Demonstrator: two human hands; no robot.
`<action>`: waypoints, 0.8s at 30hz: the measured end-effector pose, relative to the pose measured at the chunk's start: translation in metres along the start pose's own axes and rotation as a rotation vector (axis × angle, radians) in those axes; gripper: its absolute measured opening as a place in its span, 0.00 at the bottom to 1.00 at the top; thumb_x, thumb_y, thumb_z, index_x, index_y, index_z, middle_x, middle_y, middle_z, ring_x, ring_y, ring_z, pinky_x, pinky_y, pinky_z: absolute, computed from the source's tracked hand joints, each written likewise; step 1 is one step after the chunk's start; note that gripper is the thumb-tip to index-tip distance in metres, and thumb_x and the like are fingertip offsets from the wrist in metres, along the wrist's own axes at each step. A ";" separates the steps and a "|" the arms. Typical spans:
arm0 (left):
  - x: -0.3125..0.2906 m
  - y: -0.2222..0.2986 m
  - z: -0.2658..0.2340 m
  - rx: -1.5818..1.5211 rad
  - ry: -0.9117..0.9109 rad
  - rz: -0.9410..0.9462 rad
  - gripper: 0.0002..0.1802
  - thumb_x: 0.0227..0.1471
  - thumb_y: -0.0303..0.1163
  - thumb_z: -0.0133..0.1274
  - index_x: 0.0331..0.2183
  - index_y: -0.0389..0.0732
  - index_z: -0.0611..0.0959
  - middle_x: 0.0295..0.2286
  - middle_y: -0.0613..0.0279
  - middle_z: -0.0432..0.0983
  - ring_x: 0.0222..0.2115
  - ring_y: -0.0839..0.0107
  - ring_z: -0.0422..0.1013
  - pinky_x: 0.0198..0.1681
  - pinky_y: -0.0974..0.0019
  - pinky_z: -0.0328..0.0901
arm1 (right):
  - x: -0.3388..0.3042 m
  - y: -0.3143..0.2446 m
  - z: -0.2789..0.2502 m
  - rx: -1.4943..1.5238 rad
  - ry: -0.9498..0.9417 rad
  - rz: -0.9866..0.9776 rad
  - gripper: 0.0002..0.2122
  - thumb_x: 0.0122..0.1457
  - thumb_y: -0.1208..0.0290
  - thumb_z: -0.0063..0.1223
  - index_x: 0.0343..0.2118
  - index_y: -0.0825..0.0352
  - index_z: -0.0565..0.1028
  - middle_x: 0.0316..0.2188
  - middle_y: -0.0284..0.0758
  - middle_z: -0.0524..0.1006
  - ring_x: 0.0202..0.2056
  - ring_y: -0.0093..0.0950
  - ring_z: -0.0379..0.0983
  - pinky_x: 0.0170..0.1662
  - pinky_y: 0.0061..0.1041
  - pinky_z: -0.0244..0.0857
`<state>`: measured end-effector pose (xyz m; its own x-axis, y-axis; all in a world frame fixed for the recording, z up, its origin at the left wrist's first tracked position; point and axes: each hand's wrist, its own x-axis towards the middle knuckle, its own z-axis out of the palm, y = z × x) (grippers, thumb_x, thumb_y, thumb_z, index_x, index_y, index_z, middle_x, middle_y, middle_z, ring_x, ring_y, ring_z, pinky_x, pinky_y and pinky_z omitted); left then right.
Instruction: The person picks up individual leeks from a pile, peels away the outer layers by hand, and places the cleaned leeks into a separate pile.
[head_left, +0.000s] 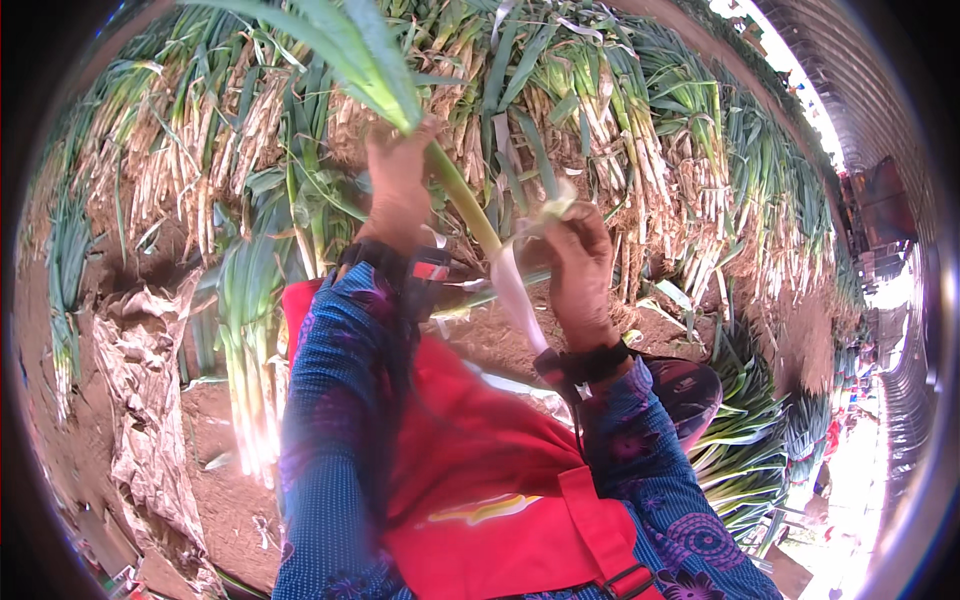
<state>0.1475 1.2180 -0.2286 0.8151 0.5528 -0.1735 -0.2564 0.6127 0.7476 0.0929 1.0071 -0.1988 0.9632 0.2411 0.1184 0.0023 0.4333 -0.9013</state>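
Observation:
A single leek (465, 200) slants across the space in front of my chest. Its green leaves fan out toward the top and its pale root end points down toward my right wrist. My left hand (398, 190) is closed around the upper stalk, just below where the leaves spread. A pale strip of outer leaf (557, 206), partly pulled away from the stalk, is pinched between the fingers of my right hand (582, 262). The lower end of the leek is slightly blurred beside that wrist.
Rows of soil-covered leeks (640, 140) lie across the far side. A bundle of cleaner leeks (250, 350) rests at the left, near a crumpled brown sheet (150, 390) on the soil. More leeks (745, 440) are piled at the right, beyond a dark rounded object (690, 395).

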 end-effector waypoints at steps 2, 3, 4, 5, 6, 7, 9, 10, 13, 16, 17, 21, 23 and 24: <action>0.005 0.006 -0.003 -0.098 0.087 0.041 0.30 0.43 0.26 0.62 0.44 0.45 0.61 0.32 0.58 0.74 0.29 0.65 0.73 0.28 0.59 0.72 | 0.003 -0.010 -0.015 0.021 0.053 0.013 0.05 0.54 0.78 0.49 0.34 0.62 0.71 0.28 0.31 0.75 0.29 0.26 0.75 0.33 0.24 0.70; 0.006 0.011 -0.006 -0.079 0.127 0.064 0.31 0.43 0.27 0.61 0.45 0.45 0.61 0.32 0.58 0.73 0.29 0.65 0.73 0.28 0.60 0.72 | 0.004 -0.015 -0.027 0.085 0.148 0.035 0.05 0.53 0.77 0.51 0.33 0.61 0.71 0.28 0.32 0.75 0.29 0.26 0.74 0.32 0.24 0.69; 0.008 0.016 -0.009 -0.093 0.129 0.101 0.31 0.44 0.27 0.61 0.46 0.44 0.61 0.32 0.58 0.73 0.29 0.65 0.73 0.28 0.60 0.72 | 0.005 -0.021 -0.040 0.150 0.243 0.057 0.05 0.53 0.76 0.52 0.32 0.60 0.71 0.28 0.33 0.76 0.28 0.26 0.73 0.31 0.24 0.68; 0.009 0.021 -0.012 -0.088 0.195 0.101 0.31 0.45 0.29 0.60 0.47 0.43 0.61 0.32 0.58 0.73 0.28 0.65 0.73 0.30 0.61 0.72 | 0.007 -0.024 -0.055 0.210 0.309 0.051 0.05 0.53 0.76 0.52 0.32 0.61 0.71 0.28 0.33 0.75 0.29 0.26 0.73 0.31 0.25 0.68; 0.012 0.026 -0.016 -0.042 0.178 0.150 0.29 0.48 0.32 0.58 0.48 0.43 0.62 0.32 0.58 0.72 0.28 0.65 0.73 0.30 0.61 0.72 | 0.009 -0.027 -0.072 0.258 0.457 0.052 0.05 0.52 0.76 0.51 0.32 0.61 0.71 0.28 0.33 0.75 0.30 0.27 0.72 0.31 0.27 0.68; 0.014 0.032 -0.020 -0.043 0.206 0.180 0.27 0.49 0.33 0.57 0.48 0.43 0.62 0.32 0.58 0.72 0.28 0.66 0.73 0.30 0.62 0.72 | 0.007 -0.035 -0.092 0.223 0.491 0.090 0.04 0.53 0.77 0.49 0.32 0.63 0.71 0.27 0.32 0.75 0.31 0.27 0.72 0.30 0.25 0.68; 0.018 0.039 -0.027 -0.022 0.294 0.231 0.22 0.53 0.35 0.52 0.48 0.44 0.64 0.32 0.59 0.72 0.28 0.66 0.73 0.29 0.62 0.72 | 0.003 -0.043 -0.131 0.297 0.502 0.078 0.05 0.55 0.75 0.47 0.34 0.67 0.71 0.24 0.33 0.73 0.27 0.26 0.70 0.28 0.22 0.67; 0.021 0.041 -0.031 -0.022 0.296 0.225 0.32 0.53 0.40 0.51 0.56 0.50 0.58 0.38 0.60 0.71 0.31 0.65 0.72 0.32 0.60 0.67 | -0.001 -0.048 -0.151 0.316 0.540 0.066 0.06 0.55 0.75 0.47 0.35 0.68 0.71 0.23 0.33 0.72 0.26 0.25 0.69 0.26 0.21 0.66; 0.031 0.047 -0.046 -0.011 0.412 0.189 0.29 0.56 0.45 0.44 0.56 0.49 0.57 0.36 0.57 0.70 0.28 0.64 0.71 0.30 0.59 0.69 | -0.016 -0.061 -0.216 0.429 0.552 0.120 0.09 0.56 0.75 0.47 0.37 0.73 0.70 0.21 0.32 0.70 0.22 0.24 0.67 0.23 0.20 0.64; 0.041 0.049 -0.062 -0.140 0.423 0.283 0.18 0.59 0.45 0.38 0.43 0.40 0.65 0.29 0.55 0.72 0.28 0.65 0.71 0.32 0.63 0.70 | -0.039 -0.078 -0.293 0.347 0.763 0.165 0.08 0.56 0.76 0.45 0.36 0.74 0.72 0.25 0.37 0.74 0.25 0.28 0.72 0.27 0.23 0.68; 0.042 0.049 -0.070 -0.154 0.416 0.276 0.19 0.60 0.46 0.35 0.42 0.39 0.66 0.30 0.54 0.70 0.30 0.65 0.70 0.34 0.63 0.68 | -0.051 -0.092 -0.321 0.211 0.722 0.180 0.08 0.56 0.76 0.44 0.35 0.74 0.72 0.26 0.38 0.75 0.26 0.28 0.73 0.28 0.23 0.69; 0.049 0.061 -0.093 -0.303 0.503 0.164 0.18 0.60 0.44 0.34 0.41 0.40 0.67 0.29 0.54 0.69 0.29 0.64 0.69 0.33 0.60 0.68 | -0.080 -0.141 -0.411 -0.642 0.734 0.027 0.10 0.57 0.73 0.41 0.33 0.75 0.72 0.27 0.38 0.75 0.29 0.29 0.74 0.34 0.28 0.72; 0.051 0.070 -0.102 -0.315 0.433 0.217 0.17 0.60 0.43 0.34 0.39 0.39 0.68 0.27 0.55 0.70 0.27 0.64 0.69 0.33 0.59 0.68 | -0.079 -0.159 -0.422 -0.435 0.781 0.078 0.09 0.57 0.76 0.40 0.36 0.75 0.71 0.27 0.37 0.74 0.30 0.30 0.74 0.36 0.28 0.73; 0.051 0.073 -0.105 -0.293 0.399 0.254 0.18 0.60 0.43 0.33 0.38 0.38 0.68 0.26 0.55 0.70 0.26 0.64 0.69 0.33 0.59 0.68 | -0.072 -0.159 -0.415 -0.371 0.762 0.023 0.10 0.58 0.74 0.42 0.38 0.73 0.71 0.31 0.37 0.74 0.33 0.29 0.73 0.37 0.26 0.72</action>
<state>0.1153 1.3504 -0.2504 0.4636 0.8397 -0.2828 -0.5993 0.5322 0.5980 0.1349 0.5608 -0.2365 0.8816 -0.4625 -0.0945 -0.0593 0.0902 -0.9942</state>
